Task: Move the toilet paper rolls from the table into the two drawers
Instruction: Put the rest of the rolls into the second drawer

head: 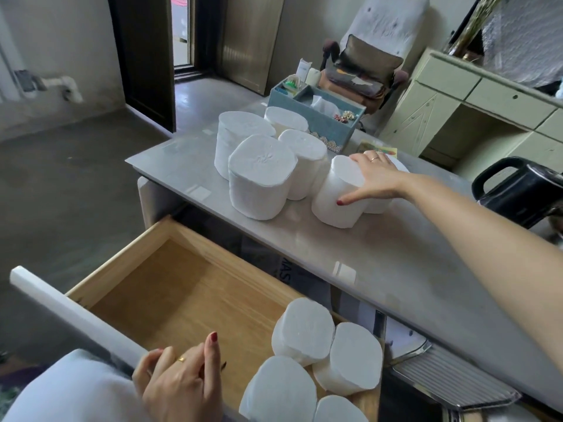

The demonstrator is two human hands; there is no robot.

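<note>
Several white toilet paper rolls stand on the grey table [396, 269]. My right hand [374, 178] reaches across the table and grips the top of the nearest roll [338, 196], thumb down its front, fingers over the far edge. Another roll [259, 178] stands to its left, with more behind. Below the table's near edge a wooden drawer [170, 287] is pulled out; several rolls [304, 330] stand packed in its right end. My left hand [182, 382] hovers over the drawer's white front, fingers loosely curled, holding nothing.
A blue organiser box [320, 123] with tissues stands at the table's far end. A black kettle [524, 190] sits at the right edge. A slatted tray [451, 382] lies under the table at right. An armchair and a pale cabinet stand behind.
</note>
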